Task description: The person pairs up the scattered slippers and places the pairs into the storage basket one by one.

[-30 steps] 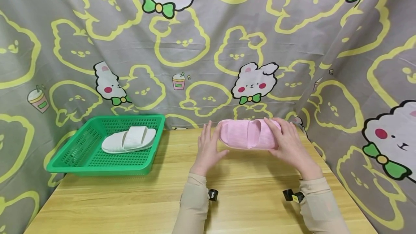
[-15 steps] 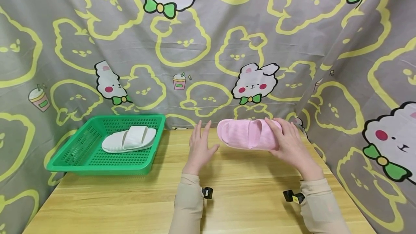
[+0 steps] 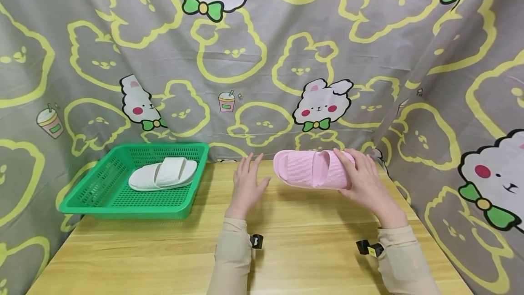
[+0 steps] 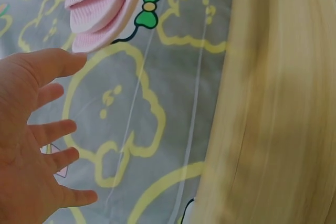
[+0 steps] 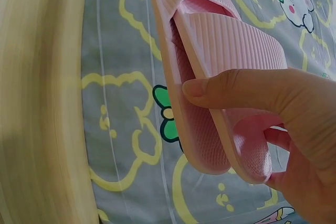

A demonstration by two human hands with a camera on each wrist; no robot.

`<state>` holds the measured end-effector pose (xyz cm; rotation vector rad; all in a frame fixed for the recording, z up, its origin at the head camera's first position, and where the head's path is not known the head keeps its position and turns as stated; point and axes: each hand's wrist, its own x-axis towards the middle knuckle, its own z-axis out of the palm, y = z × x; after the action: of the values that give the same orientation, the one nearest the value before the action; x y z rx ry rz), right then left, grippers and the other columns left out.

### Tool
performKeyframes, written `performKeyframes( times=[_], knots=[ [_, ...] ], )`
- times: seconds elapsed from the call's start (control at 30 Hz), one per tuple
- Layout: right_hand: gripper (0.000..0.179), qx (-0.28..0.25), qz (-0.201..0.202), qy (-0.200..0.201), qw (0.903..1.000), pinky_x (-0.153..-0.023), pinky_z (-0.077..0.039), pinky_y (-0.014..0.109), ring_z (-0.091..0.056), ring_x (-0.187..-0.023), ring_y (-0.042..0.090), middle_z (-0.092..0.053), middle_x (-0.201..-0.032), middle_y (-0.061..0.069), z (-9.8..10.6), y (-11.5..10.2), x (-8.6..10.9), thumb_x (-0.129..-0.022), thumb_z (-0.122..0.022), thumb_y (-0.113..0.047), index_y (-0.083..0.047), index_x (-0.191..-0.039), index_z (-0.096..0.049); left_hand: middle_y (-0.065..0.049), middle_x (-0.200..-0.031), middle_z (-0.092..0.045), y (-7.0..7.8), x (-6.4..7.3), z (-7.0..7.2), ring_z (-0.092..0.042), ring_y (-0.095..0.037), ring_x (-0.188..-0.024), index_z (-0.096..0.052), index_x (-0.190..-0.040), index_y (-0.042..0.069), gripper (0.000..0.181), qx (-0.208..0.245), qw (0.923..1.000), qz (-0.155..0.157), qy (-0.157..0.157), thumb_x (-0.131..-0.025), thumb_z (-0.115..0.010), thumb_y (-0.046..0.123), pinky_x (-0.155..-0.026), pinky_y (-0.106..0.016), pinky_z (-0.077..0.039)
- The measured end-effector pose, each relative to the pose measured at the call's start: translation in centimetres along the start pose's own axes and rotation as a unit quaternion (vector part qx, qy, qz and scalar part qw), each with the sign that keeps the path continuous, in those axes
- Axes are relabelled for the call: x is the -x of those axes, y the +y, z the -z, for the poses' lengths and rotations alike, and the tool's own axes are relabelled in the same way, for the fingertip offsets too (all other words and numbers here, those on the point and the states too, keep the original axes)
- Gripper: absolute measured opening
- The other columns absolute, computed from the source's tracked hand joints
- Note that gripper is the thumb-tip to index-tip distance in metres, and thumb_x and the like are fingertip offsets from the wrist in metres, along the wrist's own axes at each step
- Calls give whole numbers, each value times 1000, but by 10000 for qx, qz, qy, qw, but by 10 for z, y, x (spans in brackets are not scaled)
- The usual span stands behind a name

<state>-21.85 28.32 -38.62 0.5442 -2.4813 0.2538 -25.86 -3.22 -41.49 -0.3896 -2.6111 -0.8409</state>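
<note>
A pair of ridged pink slippers, one tucked into the other, is held up above the far part of the table. My right hand grips their right end; in the right wrist view the thumb presses on one sole's edge and the fingers go behind. Off the slippers' left end, my left hand is spread and holds nothing. The left wrist view shows its thumb close beneath the pink tip, fingers apart. White slippers lie nested in a green basket at the left.
The wooden table backs onto a grey patterned curtain, which also hangs along both sides. The basket's raised rim stands at the table's far left corner. A small black device sits at each wrist.
My left hand has moved left, away from the pink slippers' end, and its fingers have come clear of them. The right hand and slippers stay nearly in place.
</note>
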Motion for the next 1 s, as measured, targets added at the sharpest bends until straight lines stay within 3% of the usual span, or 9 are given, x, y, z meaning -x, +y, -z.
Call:
performKeyframes(
  times=[0.37,0.57,0.83,1.0],
  knots=[
    [110,2,49,-37,10000,-102,-21,58,-31,-121,33,-33,-132,15,1,-2,-3,-48,-86,-24,-23,-140,-27,-6,-141,-38,-14,0,15,-24,-31,-135,-42,-132,28,51,-402,9990,-182,-1,-86,-54,44,-101,-64,-21],
    [111,35,18,-78,10000,-103,-20,58,-30,-121,33,-33,-132,14,0,-3,-3,-48,-86,-25,-24,-141,-26,-4,-141,-38,-20,0,25,-27,-30,-134,-42,-133,28,51,-757,9964,-344,-191,-88,-47,50,-101,-63,-23],
    [108,6,61,-22,10000,-103,-21,57,-31,-121,33,-34,-132,15,0,-4,-3,-48,-86,-24,-22,-140,-28,-6,-137,-43,-24,6,41,-33,-30,-130,-44,-131,27,49,-1053,9922,-646,-177,-87,-50,48,-98,-65,-24],
    [109,3,63,-56,10000,-103,-21,58,-31,-121,32,-34,-131,15,-1,-5,-2,-48,-86,-24,-23,-140,-28,-5,-137,-43,-26,14,50,-32,-30,-130,-41,-133,31,50,-1204,9904,-655,-202,-87,-47,51,-100,-66,-21]
  ],
)
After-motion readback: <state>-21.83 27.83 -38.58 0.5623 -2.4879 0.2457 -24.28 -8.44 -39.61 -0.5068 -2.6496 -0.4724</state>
